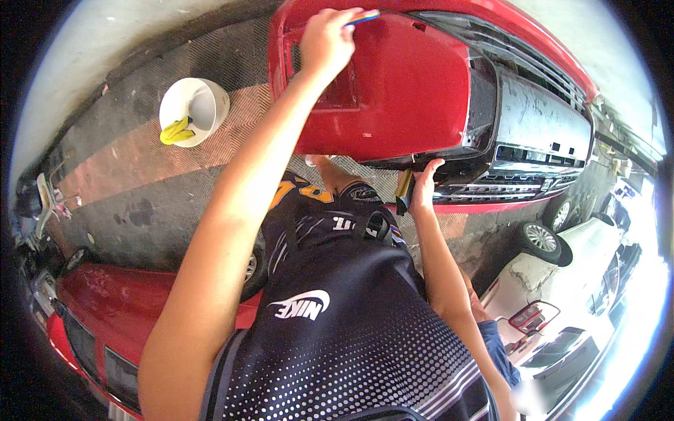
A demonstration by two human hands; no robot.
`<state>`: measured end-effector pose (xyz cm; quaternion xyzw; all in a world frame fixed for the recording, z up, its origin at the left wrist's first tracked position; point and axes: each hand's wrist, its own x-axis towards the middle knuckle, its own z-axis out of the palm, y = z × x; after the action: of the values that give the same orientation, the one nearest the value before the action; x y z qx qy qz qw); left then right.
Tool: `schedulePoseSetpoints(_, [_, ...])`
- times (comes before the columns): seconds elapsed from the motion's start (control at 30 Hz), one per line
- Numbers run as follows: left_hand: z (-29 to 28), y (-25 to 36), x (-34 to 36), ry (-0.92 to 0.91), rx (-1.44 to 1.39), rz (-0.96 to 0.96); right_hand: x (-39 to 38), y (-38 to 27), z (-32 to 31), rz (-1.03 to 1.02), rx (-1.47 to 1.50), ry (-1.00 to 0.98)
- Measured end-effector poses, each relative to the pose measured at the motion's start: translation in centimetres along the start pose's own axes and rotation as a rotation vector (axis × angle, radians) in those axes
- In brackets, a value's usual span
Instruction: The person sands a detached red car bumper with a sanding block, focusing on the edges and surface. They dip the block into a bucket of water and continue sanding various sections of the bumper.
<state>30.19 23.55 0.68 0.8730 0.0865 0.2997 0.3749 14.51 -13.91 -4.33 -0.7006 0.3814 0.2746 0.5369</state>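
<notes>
Hands (328,45) flank the red bumper (414,84) lying between them.

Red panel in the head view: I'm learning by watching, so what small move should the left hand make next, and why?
Probably bring the left hand inward over the red panel: its thin multicoloured tool is near the panel's upper edge in the picture, with exposed red surface below.

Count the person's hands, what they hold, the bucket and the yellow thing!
Bare left hand and right hand: 2
Held things, slim blue-yellow piece and flat olive-dark piece: 2
Round white bucket: 1
Crumpled yellow cloth: 1
Total: 6
</notes>
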Motion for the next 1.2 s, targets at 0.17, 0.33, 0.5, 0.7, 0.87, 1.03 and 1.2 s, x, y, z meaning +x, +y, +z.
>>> schedulePoseSetpoints(0.17, [2.1, 10.1, -3.8, -0.153, -0.072, 0.249, -1.2, -1.1, 0.1, 0.051, 0.037, -0.074])
schedulePoseSetpoints(0.33, [-1.9, 10.4, -11.5, -0.5, -0.218, 0.518, -2.7, -2.3, 1.2, -0.052, 0.117, -0.026])
schedulePoseSetpoints(0.5, [-8.3, -0.2, -17.3, -0.725, -0.189, 0.615, -1.9, -1.8, 1.3, -0.008, 0.168, 0.026])
schedulePoseSetpoints(0.7, [-17.7, -16.3, -21.8, -0.972, 0.469, 0.164, -3.0, -2.2, 0.9, 0.018, 0.106, -0.015])
schedulePoseSetpoints(0.87, [-16.9, -17.7, -20.9, -0.415, 0.348, -0.483, -1.7, -1.4, 0.1, -0.013, 0.035, 0.002])
schedulePoseSetpoints(1.03, [-9.1, -12.1, -13.3, -0.028, -0.423, -0.917, 0.0, 0.2, -1.0, 0.012, 0.123, -0.031])
schedulePoseSetpoints(1.2, [-2.7, -8.1, -5.6, 0.019, -0.023, -0.413, -0.9, -0.3, -0.9, 0.065, 0.213, -0.091])
